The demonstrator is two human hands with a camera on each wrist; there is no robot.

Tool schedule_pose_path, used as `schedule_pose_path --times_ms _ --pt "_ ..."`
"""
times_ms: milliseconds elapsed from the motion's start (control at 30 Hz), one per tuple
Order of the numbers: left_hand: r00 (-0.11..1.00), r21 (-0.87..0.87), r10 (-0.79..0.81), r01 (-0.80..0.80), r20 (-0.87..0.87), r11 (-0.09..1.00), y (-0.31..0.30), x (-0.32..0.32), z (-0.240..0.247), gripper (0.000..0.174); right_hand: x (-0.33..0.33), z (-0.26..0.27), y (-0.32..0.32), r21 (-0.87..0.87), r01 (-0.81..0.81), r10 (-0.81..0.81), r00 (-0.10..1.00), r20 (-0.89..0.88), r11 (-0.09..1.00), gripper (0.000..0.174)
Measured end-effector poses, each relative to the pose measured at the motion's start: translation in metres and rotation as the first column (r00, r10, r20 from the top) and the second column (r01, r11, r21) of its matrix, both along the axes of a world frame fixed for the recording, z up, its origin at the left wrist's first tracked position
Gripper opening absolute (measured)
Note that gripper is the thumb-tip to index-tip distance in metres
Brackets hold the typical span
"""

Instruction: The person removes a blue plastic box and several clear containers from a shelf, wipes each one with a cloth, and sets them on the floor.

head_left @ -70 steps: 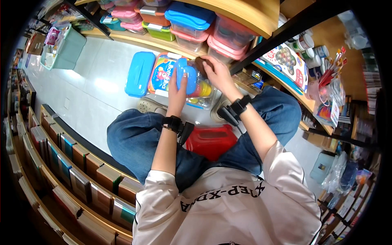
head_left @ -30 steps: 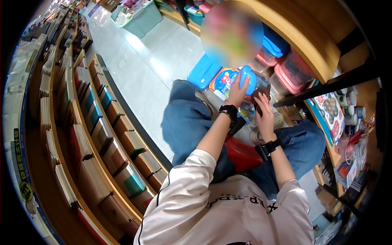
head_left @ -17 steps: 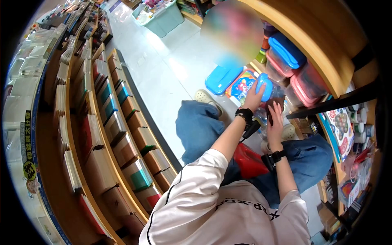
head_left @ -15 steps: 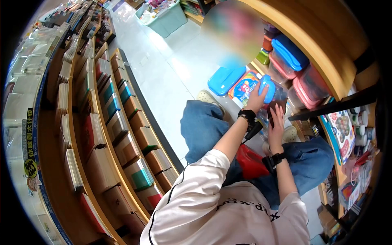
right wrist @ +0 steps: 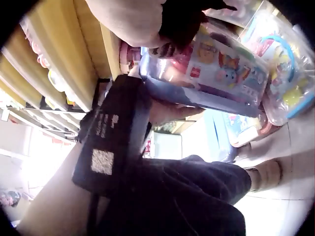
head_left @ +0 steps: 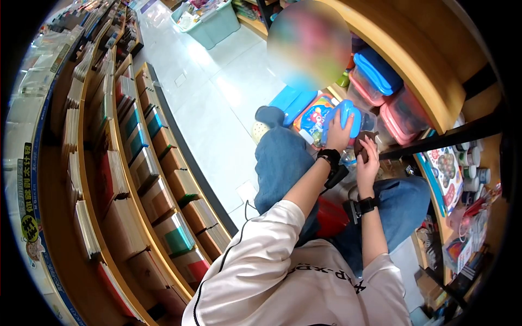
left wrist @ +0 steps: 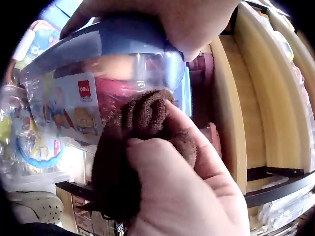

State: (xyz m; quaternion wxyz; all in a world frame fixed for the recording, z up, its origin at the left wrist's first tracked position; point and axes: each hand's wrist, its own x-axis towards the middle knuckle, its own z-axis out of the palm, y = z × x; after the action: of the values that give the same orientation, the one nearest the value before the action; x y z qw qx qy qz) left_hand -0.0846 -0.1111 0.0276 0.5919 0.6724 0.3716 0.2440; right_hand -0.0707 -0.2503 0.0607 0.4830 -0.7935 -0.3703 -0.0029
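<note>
My left hand (head_left: 340, 133) grips a clear plastic box by its blue lid (head_left: 352, 119), fingers and thumb spread across the lid. The box is tilted, and its printed label (left wrist: 74, 108) faces the left wrist camera. Pink and orange contents show through the wall. A bunched brown cloth (left wrist: 147, 113) is pinched between thumb and fingers of my right hand (left wrist: 187, 182). The cloth lies right at the box's side, overlapping its wall in the left wrist view. In the head view the right hand (head_left: 368, 160) is just beside the box, its fingers partly covering the cloth.
A boxed set with a colourful cover (head_left: 314, 117) and a blue-lidded box (head_left: 293, 100) lie on the floor ahead. Stacked lidded bins (head_left: 375, 79) fill the shelf at right. Bookshelves (head_left: 157, 179) run along the left. A red object (head_left: 330, 217) sits between the legs. A blurred patch hides part of the shelf.
The head view has turned, so the bookshelves fill its left side. My right hand has brought the cloth from the box's far end to its nearer side. The left hand keeps its hold.
</note>
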Motion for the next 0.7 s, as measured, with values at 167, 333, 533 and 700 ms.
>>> schedule_pose_path --times_ms 167,333,533,700 --pt "0.996 0.191 -0.084 0.088 -0.026 0.978 0.007 -0.018 0.005 0.067 -0.003 0.005 0.009 -0.085 -0.014 0.020 0.997 0.071 0.996 0.043" --pt "0.987 0.114 -0.155 0.158 -0.038 0.981 0.016 -0.017 0.010 0.068 0.004 0.001 0.009 -0.080 -0.037 0.045 0.994 0.103 0.996 0.044" --pt "0.980 0.307 -0.170 0.194 -0.103 0.932 0.008 -0.015 0.014 0.065 0.010 -0.006 -0.001 -0.039 -0.038 0.042 0.996 0.083 0.998 0.042" --pt "0.977 0.063 -0.116 0.129 -0.179 0.990 0.011 -0.013 0.035 0.062 0.014 -0.006 0.004 -0.022 -0.047 0.047 0.998 0.030 0.999 0.038"
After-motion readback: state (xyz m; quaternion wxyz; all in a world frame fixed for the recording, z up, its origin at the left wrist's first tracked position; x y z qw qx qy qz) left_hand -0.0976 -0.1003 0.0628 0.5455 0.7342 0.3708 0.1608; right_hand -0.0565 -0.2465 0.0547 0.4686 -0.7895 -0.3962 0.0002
